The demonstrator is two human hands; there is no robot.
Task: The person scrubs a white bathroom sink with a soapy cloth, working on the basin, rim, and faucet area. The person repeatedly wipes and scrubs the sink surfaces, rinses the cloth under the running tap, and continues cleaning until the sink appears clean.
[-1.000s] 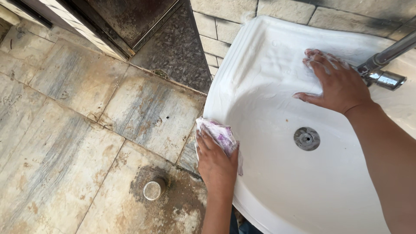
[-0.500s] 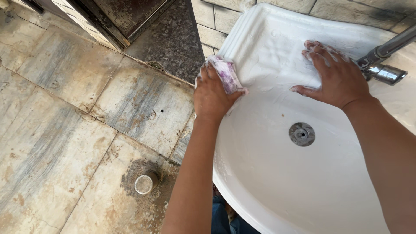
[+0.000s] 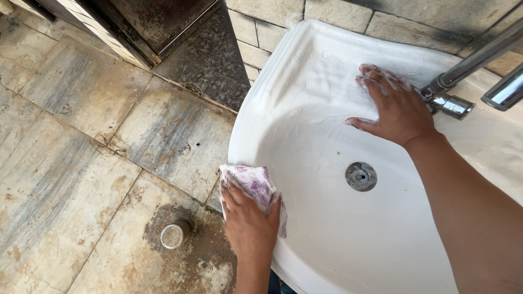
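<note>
A white wash basin (image 3: pixel 305 71) with soapy streaks fills the right of the head view. My left hand (image 3: pixel 248 218) presses a crumpled white and purple cloth (image 3: pixel 253 182) against the basin's near left rim. My right hand (image 3: pixel 395 106) lies flat, fingers spread, on the basin's back ledge just left of the chrome tap (image 3: pixel 452 92). The round metal drain (image 3: pixel 360 176) sits in the bowl between my two hands.
Stained stone floor tiles (image 3: pixel 81 136) spread to the left, with a small round floor drain cap (image 3: pixel 173 235) near the basin's foot. A brick wall (image 3: pixel 338 13) runs behind the basin. A dark metal door frame (image 3: pixel 136 27) stands at the top left.
My left hand slid the cloth along the left rim, up toward the wall half a second ago and now back down to the near edge. My right hand stayed on the back ledge.
</note>
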